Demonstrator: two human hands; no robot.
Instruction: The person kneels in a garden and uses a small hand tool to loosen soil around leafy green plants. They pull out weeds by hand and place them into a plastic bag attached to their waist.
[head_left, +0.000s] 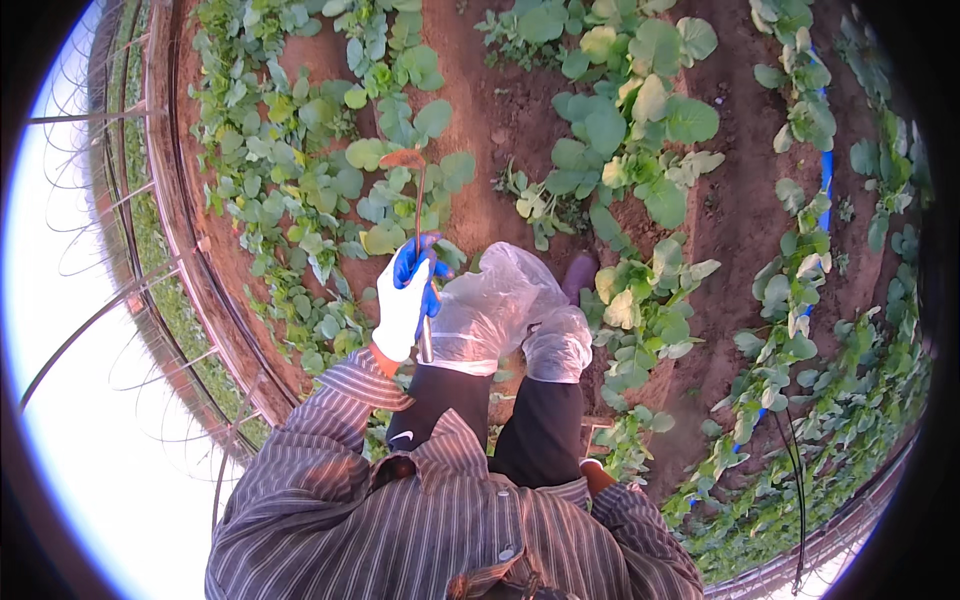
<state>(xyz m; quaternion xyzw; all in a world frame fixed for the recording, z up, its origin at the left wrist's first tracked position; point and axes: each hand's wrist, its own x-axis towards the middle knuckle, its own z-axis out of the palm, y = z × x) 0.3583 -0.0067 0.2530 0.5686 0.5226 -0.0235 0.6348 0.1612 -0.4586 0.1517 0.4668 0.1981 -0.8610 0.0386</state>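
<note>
In my left hand (405, 304), in a white work glove with blue-coated fingers, is a small hand hoe (420, 202). Its thin shaft points away from me, its rusty curved blade (403, 159) hangs over broad-leaved green plants (382, 191), and the handle end (426, 345) shows below my palm. My right hand (591, 463) is low beside my right thigh; only the wrist and a bit of white glove show, and the fingers are hidden. Clear plastic covers (495, 307) wrap my bent lower legs, and a purple boot (579, 276) stands on the soil beside plants.
Another leafy row (652, 195) runs just right of my legs, with brown soil (487, 135) between rows. Farther right, a blue strip (826, 180) lies along a plant row. A long rail (169, 150) and thin curved rods (97, 322) border the left side.
</note>
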